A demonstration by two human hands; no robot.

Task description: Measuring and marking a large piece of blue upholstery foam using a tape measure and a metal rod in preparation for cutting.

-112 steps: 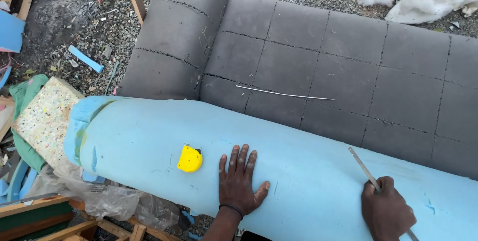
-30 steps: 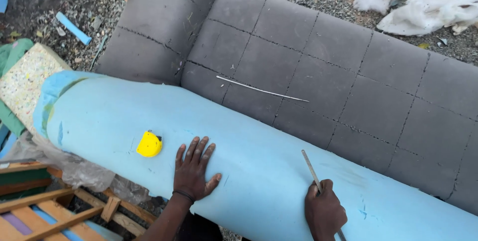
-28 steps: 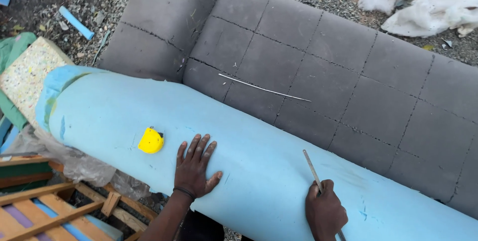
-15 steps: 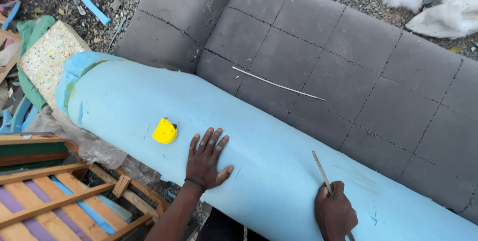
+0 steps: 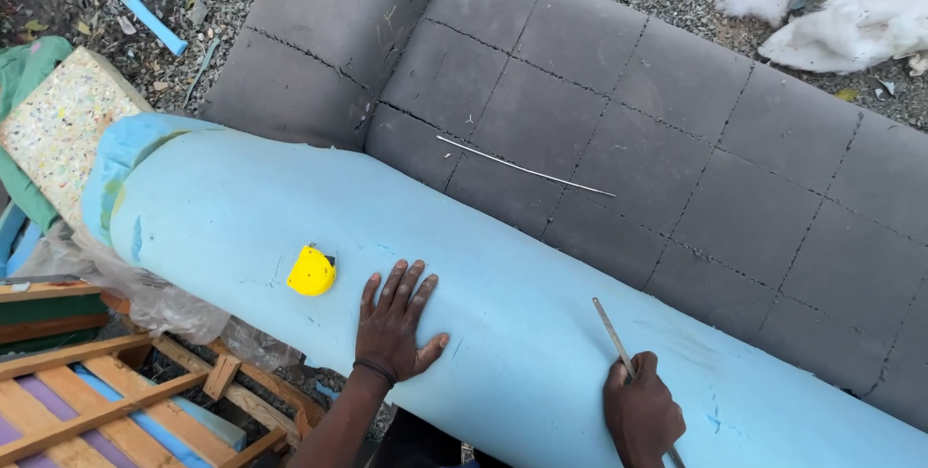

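Blue foam sheet (image 5: 541, 333) has the left hand (image 5: 391, 328) pressed flat, fingers spread; right hand (image 5: 640, 415) grips a thin metal blade (image 5: 611, 335), yellow tape measure (image 5: 312, 272) nearby.

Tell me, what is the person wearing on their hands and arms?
Nothing covers them: no gloves and no sleeves in view. The left hand has one thin dark band around the wrist, and the forearm below it is bare. The right hand is bare too, with no ring or band showing; its wrist is cut off by the bottom edge of the picture.
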